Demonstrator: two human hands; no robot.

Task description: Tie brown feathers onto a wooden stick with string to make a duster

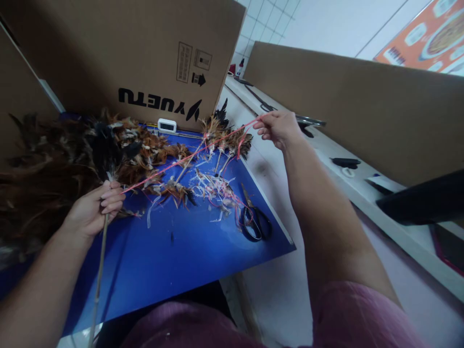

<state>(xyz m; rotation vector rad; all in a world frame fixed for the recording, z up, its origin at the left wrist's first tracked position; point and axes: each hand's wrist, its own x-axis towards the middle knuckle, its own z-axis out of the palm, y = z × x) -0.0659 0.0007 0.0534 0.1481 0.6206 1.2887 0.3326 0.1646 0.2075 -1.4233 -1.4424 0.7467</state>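
- Blue tabletop [155, 270] spreads across the middle, with a brown cardboard box [152, 43] behind it, its black YUETU lettering upside down; a white ledge [322, 157] runs along the right.
- The stick [100, 266] is thin, pale brown and faintly jointed like a cane; it stands near the table's left side, its lower end reaching past the front edge.
- Black feathers [106, 152] fan out at its top, dark and slightly glossy, gathered to a pale base just above the grip.
- The left hand [99, 205] has its fingers curled shut around the stick below that base.
- The right hand [277, 128] is raised beyond the table's right edge, thumb and fingertips pinched together on the pink string [184, 158].
- That string is thin and bright, pulled straight between the two hands, with a loose length hanging below the right one.
- Brown feathers [32, 193] lie heaped at the left; black-handled scissors [267, 223] rest at the right beside tangled pale and pink scraps [215, 187].
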